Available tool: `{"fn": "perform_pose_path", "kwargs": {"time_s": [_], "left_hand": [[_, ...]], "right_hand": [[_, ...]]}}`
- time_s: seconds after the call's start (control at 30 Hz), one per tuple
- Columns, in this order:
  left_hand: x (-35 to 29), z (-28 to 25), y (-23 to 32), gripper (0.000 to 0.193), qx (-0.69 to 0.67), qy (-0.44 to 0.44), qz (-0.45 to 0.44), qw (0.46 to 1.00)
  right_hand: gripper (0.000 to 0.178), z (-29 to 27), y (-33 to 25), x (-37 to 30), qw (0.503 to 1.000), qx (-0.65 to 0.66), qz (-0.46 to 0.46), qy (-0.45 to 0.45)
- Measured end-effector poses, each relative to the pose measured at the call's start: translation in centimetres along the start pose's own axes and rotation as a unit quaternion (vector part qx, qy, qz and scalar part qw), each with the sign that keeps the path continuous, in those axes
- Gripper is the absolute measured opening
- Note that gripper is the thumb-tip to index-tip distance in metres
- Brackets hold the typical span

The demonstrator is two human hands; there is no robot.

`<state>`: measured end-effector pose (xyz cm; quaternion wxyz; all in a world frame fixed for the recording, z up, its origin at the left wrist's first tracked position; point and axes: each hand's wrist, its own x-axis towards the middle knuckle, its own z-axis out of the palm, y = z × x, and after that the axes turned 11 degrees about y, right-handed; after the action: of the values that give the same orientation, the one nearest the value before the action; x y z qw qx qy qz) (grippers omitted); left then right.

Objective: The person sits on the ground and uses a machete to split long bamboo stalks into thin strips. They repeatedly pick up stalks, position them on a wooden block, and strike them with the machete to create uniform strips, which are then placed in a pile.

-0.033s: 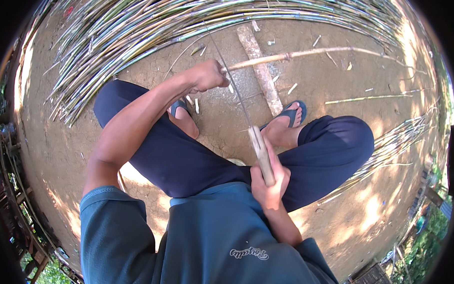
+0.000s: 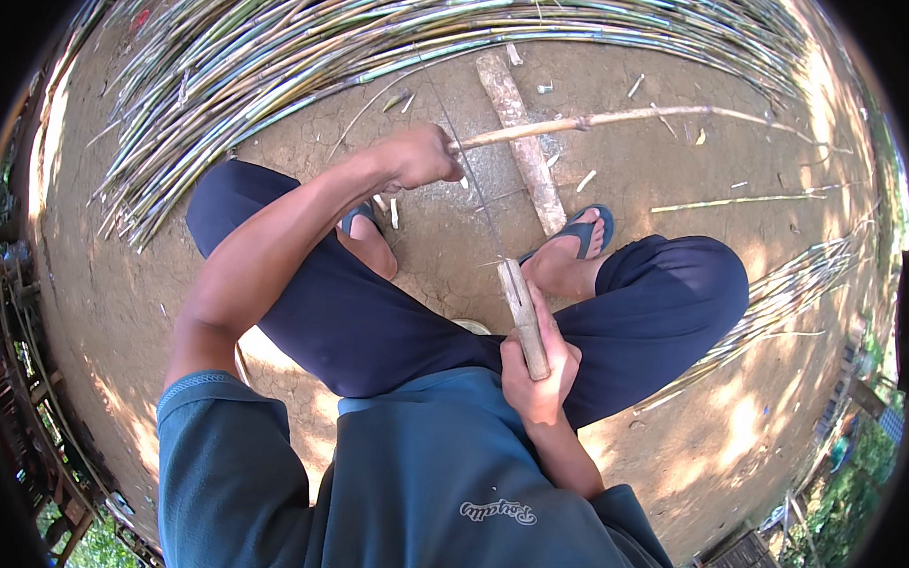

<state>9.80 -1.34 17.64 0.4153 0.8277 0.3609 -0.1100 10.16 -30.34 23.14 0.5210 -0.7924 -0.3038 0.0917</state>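
Observation:
My left hand is closed around the near end of a long, thin bamboo stick, which reaches away to the right. My right hand grips the slit wooden handle of a tool with a long, narrow blade. From the handle the blade slants up and to the left, crossing the stick right beside my left fist. It appears edge-on, so whether it is a saw or a knife I cannot tell. A flat wooden board lies on the ground, passing beneath the stick.
A wide heap of bamboo sticks curves across the far side. More thin sticks lie at the right, with a single stick apart from them. Short cut pieces are scattered on the dirt between and around my sandalled feet.
The blade and the stick have shifted slightly nearer to me. My hands keep the same holds.

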Motion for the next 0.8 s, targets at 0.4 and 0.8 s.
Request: {"fn": "perform_pose_path", "kwargs": {"time_s": [0.4,0.8], "left_hand": [[0.4,0.6,0.3,0.034,0.038,-0.028,0.052,0.998],[-1.0,1.2,-0.1,0.027,0.018,-0.105,0.017,0.994]], "right_hand": [[0.059,1.5,1.2,1.2,0.998,0.055,0.034,0.025],[0.051,2.3,4.3,10.6,0.959,-0.136,-0.116,0.218]]}}
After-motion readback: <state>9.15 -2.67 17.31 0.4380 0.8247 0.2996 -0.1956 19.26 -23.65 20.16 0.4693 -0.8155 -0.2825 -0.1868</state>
